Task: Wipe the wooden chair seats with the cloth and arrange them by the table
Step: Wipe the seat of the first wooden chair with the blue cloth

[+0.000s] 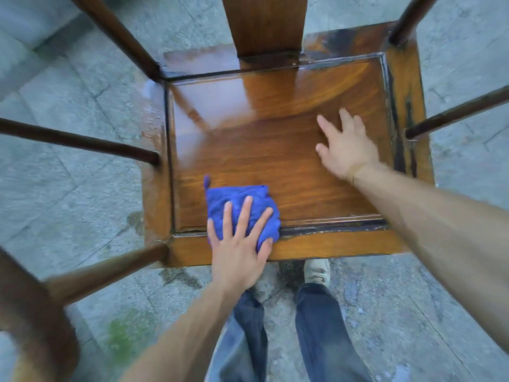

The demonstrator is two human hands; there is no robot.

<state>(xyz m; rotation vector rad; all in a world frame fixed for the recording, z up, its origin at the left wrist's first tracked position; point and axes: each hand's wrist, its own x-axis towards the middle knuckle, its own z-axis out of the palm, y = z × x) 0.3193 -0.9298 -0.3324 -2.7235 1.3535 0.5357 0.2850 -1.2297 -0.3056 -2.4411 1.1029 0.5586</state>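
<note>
Pressing flat with your left hand (239, 244), you held the blue cloth (242, 208) down on the near edge of the chair seat (275, 150); your fingers (245, 213) were spread wide and straight on top of it, not curled around it. The cloth was bunched under your palm and stuck out beyond your fingertips, partly on the front rail and partly in the sunken panel. It looked soft and light, so I think it would fold and slip under the hand; pressing in its middle seemed better than pinching a corner.

Beyond your left fingertips the panel was glossy and seemed wet in places, so probably slippery for the cloth. Your right hand (344, 144) lay open on the bare wood, fingers apart, holding nothing, well to the right of the cloth and farther from you.

Past both hands stood the back splat (264, 23) and, at the sides, dark rails (80, 142). The chair looked stiff and rather heavy; for moving it, I judge the rails or back a safer hold than the slick seat. No table was in view.
</note>
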